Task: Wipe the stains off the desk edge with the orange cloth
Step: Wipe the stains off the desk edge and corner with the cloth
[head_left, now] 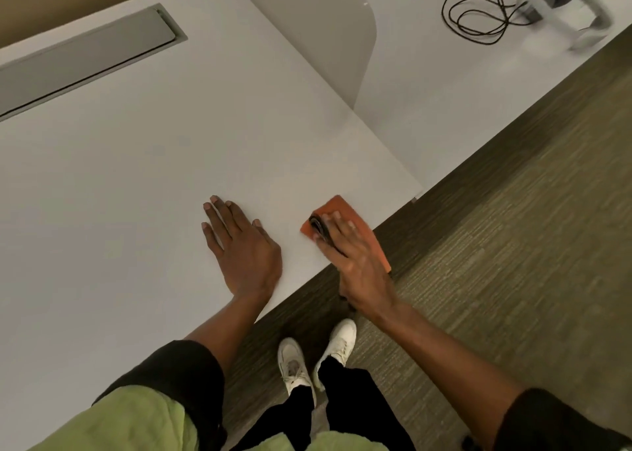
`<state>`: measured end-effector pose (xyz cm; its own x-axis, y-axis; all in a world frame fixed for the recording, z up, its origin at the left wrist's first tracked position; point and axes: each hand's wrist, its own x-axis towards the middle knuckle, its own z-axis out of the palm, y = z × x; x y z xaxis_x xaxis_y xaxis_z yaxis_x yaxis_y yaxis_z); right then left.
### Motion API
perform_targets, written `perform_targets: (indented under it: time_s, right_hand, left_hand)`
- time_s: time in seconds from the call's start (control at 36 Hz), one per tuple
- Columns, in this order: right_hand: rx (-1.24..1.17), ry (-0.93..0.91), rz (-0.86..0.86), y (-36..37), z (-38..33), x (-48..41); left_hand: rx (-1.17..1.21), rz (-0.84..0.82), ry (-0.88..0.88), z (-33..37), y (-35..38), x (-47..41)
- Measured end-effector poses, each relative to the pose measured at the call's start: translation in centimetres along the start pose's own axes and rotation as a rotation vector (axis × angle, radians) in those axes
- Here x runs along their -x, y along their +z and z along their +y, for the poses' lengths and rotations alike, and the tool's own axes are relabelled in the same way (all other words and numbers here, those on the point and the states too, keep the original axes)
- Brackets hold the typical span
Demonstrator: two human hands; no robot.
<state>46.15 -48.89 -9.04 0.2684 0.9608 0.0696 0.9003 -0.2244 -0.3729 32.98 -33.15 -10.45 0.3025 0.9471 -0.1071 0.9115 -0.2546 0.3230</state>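
So the right hand [352,255] lies fingers-straight on the orange cloth [337,206], pressing it over the table [136,177] edge, centre-right of frame. The cloth's long side follows that diagonal edge. The left hand [242,245] rests flat nearby, holding nothing.

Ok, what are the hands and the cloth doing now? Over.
Left hand flat on desk. Right hand pressing orange cloth at desk edge. Nothing seen blocking the edge.

Lays the left hand [242,245] flat, fingers spread. Holds the right hand [349,250] palm down, fingers straight. Stretches both arms forward.
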Motion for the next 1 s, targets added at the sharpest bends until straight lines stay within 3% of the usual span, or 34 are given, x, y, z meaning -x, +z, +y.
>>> perform_targets:
  time_s: [0.25,0.44,0.53,0.75,1.0]
  right_hand:
    - [0.065,0.105,-0.051,-3.2,5.6,-10.6]
    - [0.081,0.168,0.042,-4.6,8.4,-15.9]
    - [0.107,0.21,0.06,-4.2,8.7,-15.6]
    - [0.073,0.527,0.202,-3.8,8.7,-11.1]
    - [-0.074,0.613,0.406,1.4,0.1,-1.7]
  left_hand:
    - [-0.014,0.013,-0.009,-0.1,0.4,0.2]
    - [-0.035,0.043,-0.004,0.0,1.0,0.1]
    - [-0.046,0.058,-0.005,-0.2,1.2,0.3]
    - [-0.041,0.076,0.011,-0.3,1.5,0.1]
    - [-0.053,0.096,0.018,0.1,1.4,0.1]
